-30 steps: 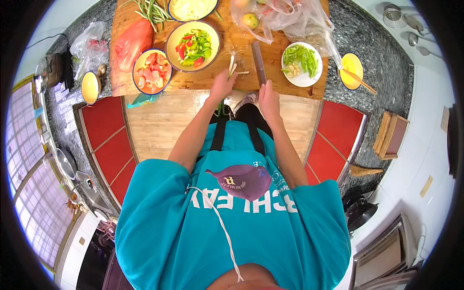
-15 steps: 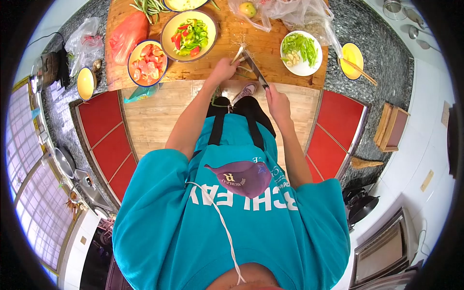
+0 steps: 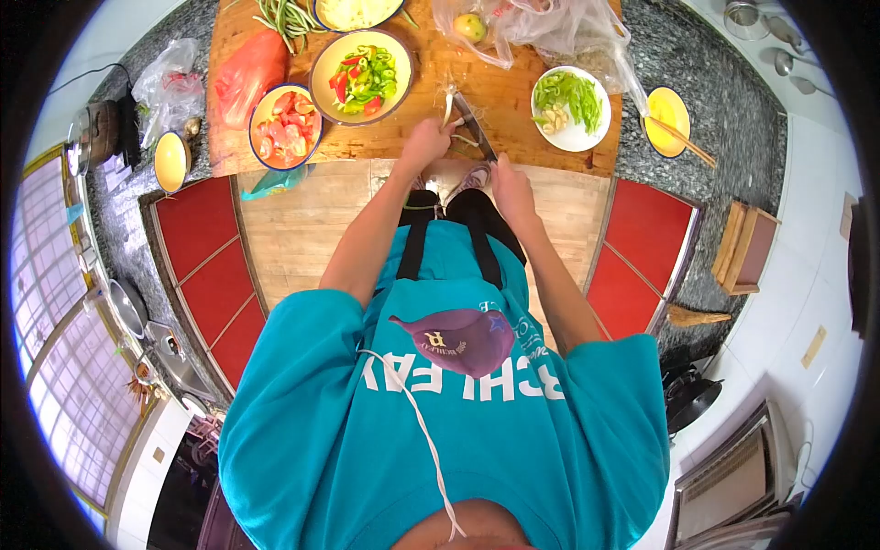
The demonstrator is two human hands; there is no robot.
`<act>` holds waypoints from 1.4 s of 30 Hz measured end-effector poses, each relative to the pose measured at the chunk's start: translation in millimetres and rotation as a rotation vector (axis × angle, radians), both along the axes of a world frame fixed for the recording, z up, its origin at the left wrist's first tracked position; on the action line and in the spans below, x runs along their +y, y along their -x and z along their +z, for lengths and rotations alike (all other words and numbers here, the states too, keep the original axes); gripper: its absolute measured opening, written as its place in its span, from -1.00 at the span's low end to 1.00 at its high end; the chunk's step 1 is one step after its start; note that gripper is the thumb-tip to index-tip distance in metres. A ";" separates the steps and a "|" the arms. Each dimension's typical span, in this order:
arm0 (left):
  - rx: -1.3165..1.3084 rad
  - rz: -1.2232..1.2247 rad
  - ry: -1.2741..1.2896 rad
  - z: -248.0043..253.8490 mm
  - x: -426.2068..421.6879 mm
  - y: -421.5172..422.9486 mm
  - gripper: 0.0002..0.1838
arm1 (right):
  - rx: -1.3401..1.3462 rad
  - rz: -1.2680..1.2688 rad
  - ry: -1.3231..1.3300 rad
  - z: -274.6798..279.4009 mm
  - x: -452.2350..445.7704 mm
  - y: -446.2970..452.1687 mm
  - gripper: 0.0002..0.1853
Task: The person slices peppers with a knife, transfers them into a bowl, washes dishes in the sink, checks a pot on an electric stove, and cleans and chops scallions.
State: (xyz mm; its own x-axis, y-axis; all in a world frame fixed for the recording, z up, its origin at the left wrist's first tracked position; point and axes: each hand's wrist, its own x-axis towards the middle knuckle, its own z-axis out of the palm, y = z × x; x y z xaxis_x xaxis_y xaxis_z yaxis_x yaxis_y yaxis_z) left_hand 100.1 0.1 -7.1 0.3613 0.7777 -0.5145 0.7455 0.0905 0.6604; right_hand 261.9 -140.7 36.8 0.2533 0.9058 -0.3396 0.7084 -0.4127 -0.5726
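My left hand (image 3: 428, 142) is closed on the stalks of a scallion (image 3: 449, 104), whose white root end points away from me over the wooden board (image 3: 367, 145). In my right hand (image 3: 511, 181) is the handle of a knife (image 3: 474, 126). Its blade slants up and to the left, its tip beside the scallion's white end. Root scraps (image 3: 470, 108) lie around the tip. Left of my hands stand a bowl of sliced green and red peppers (image 3: 365, 81) and a bowl of cut tomatoes (image 3: 286, 128). To the right is a white plate with sliced greens and garlic (image 3: 570, 105).
Green beans (image 3: 290, 22), a red bag (image 3: 247, 78) and a bowl of pale pieces (image 3: 356, 11) lie at the back left. Clear bags (image 3: 559, 32) with a fruit (image 3: 470, 27) are at the back. A yellow bowl with chopsticks (image 3: 666, 121) stands on the right counter.
The knife, first upright and apart from the scallion, has tilted left, its tip now at the scallion's white end. My left hand still holds the scallion. The view has shifted slightly.
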 end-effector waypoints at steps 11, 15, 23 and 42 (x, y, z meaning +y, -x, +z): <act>-0.135 -0.197 0.158 2.5 3.0 19.9 -0.55 | 0.058 -0.065 -0.258 21.3 -4.5 -2.8 -0.78; -0.080 -0.237 0.207 2.1 8.6 16.7 -0.52 | 0.005 0.036 -0.211 20.0 1.5 -2.2 -0.80; -0.026 -0.328 0.186 3.9 12.4 17.1 -0.48 | -0.128 0.153 -0.045 17.6 6.7 -15.2 -0.82; -0.108 -0.001 -0.183 48.2 -25.7 50.8 -0.59 | 0.267 -0.380 -0.174 -38.4 -41.3 -15.6 -0.68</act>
